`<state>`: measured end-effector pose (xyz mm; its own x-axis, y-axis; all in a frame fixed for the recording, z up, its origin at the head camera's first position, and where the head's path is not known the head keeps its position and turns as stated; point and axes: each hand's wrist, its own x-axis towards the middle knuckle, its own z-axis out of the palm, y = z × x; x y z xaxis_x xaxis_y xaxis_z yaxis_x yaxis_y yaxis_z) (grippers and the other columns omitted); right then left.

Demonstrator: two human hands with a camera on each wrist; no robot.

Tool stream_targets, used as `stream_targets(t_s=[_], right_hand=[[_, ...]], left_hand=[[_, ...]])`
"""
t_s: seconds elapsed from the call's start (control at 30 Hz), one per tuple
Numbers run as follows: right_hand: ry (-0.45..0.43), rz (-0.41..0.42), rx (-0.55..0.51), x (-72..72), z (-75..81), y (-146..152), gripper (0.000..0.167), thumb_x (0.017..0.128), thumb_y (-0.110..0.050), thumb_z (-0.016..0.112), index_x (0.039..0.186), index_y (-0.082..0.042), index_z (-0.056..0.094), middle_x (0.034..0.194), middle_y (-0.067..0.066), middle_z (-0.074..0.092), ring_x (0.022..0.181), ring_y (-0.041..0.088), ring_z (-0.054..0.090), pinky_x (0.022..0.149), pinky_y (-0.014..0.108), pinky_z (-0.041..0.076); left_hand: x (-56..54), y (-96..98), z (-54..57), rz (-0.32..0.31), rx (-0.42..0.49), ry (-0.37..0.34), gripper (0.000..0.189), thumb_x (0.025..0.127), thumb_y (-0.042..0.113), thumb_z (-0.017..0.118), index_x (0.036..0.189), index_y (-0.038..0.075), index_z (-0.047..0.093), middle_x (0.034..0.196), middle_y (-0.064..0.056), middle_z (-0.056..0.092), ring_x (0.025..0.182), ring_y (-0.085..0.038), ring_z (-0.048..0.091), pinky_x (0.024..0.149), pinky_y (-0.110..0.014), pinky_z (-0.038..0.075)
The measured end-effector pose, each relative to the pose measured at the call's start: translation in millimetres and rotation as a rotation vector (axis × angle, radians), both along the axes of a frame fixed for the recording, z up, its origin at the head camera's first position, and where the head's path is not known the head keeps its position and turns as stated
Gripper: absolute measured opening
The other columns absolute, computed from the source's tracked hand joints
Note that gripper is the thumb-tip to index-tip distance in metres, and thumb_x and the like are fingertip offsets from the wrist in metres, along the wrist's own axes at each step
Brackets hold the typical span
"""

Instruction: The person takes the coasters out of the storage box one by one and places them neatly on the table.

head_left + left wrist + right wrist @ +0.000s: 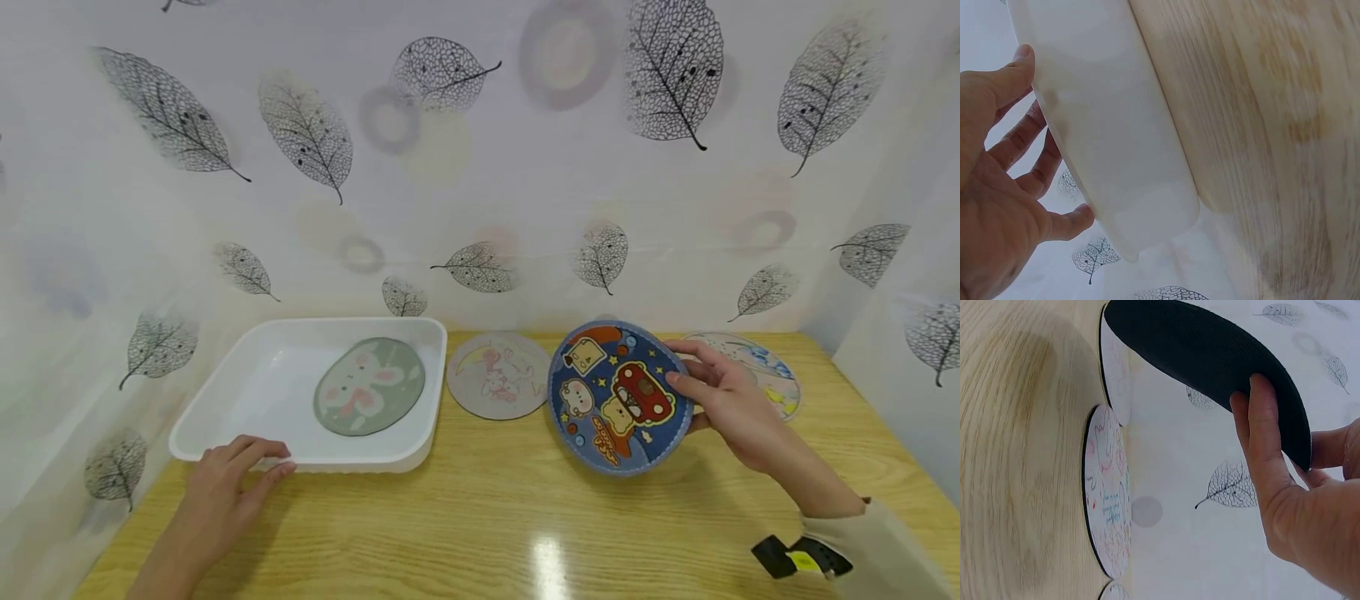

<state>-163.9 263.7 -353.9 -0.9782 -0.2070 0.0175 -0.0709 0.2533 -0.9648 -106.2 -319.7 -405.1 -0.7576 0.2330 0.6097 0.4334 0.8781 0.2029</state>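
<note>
My right hand holds a round blue mouse pad with cartoon animals and a red car, thumb on its printed face. The pad is tilted up off the table; its black underside shows in the right wrist view, with fingers against it. At the left stands a white plastic tray. Inside it a green mouse pad with a rabbit print leans toward the tray's right side. On the tray's front rim is my left hand, thumb at the outer side and fingers over the edge.
A grey-pink round mouse pad lies flat right of the tray. Another pale one with blue and yellow print is partly behind my right hand. The wooden table meets a leaf-patterned curtain at the back.
</note>
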Motion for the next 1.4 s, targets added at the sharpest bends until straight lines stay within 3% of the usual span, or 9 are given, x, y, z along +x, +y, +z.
stream_targets(t_s=[0.33,0.6,0.9,1.17,1.3,1.4], right_hand=[[0.052,-0.03,-0.054,0.9,-3.8,25.1,0.036,0.109,-0.013,0.05,0.139,-0.032,0.05,0.11,-0.021,0.069,0.084,0.01,0.074,0.058,0.036,0.062],[0.084,-0.017,-0.08,3.8,-4.2,34.7,0.037,0.108,-0.012,0.052,0.142,-0.027,0.051,0.111,-0.018,0.071,0.083,0.012,0.074,0.057,0.038,0.062],[0.063,-0.063,-0.021,6.7,-2.3,47.9,0.04,0.108,-0.012,0.051,0.142,-0.033,0.048,0.11,-0.024,0.07,0.082,0.01,0.074,0.057,0.037,0.061],[0.031,-0.05,-0.105,14.4,-5.0,63.4,0.042,0.107,-0.007,0.051,0.14,-0.034,0.051,0.112,-0.022,0.071,0.082,0.012,0.074,0.056,0.037,0.06],[0.027,-0.053,-0.052,19.0,-4.8,68.9,0.043,0.107,-0.005,0.05,0.137,-0.036,0.052,0.113,-0.025,0.069,0.083,0.01,0.074,0.055,0.038,0.059],[0.035,-0.061,0.053,23.1,-4.5,72.1,0.046,0.108,-0.006,0.05,0.139,-0.04,0.049,0.115,-0.032,0.065,0.086,0.006,0.073,0.057,0.037,0.06]], left_hand=[[-0.6,1.1,0.9,0.002,0.002,-0.001,0.029,0.069,0.004,0.089,0.092,0.016,0.075,0.091,0.004,0.072,0.076,-0.024,0.065,0.072,-0.028,0.037],[-0.7,0.1,0.2,0.0,-0.003,-0.004,0.029,0.069,0.004,0.089,0.092,0.016,0.075,0.09,0.005,0.072,0.076,-0.023,0.065,0.07,-0.032,0.04],[-0.3,-0.6,-1.2,-0.001,-0.004,-0.006,0.031,0.068,0.003,0.089,0.092,0.016,0.075,0.09,0.005,0.072,0.076,-0.021,0.065,0.071,-0.032,0.042],[0.1,-0.1,-1.5,-0.004,-0.003,-0.003,0.032,0.067,0.002,0.089,0.092,0.016,0.075,0.091,0.005,0.072,0.077,-0.021,0.066,0.073,-0.028,0.04],[0.3,0.6,-1.1,-0.006,-0.003,0.0,0.032,0.067,0.002,0.089,0.093,0.016,0.075,0.091,0.004,0.072,0.077,-0.022,0.065,0.071,-0.03,0.039],[0.7,0.6,-0.9,-0.002,0.0,-0.006,0.032,0.068,0.002,0.089,0.093,0.016,0.075,0.091,0.005,0.072,0.077,-0.022,0.065,0.07,-0.032,0.039]])
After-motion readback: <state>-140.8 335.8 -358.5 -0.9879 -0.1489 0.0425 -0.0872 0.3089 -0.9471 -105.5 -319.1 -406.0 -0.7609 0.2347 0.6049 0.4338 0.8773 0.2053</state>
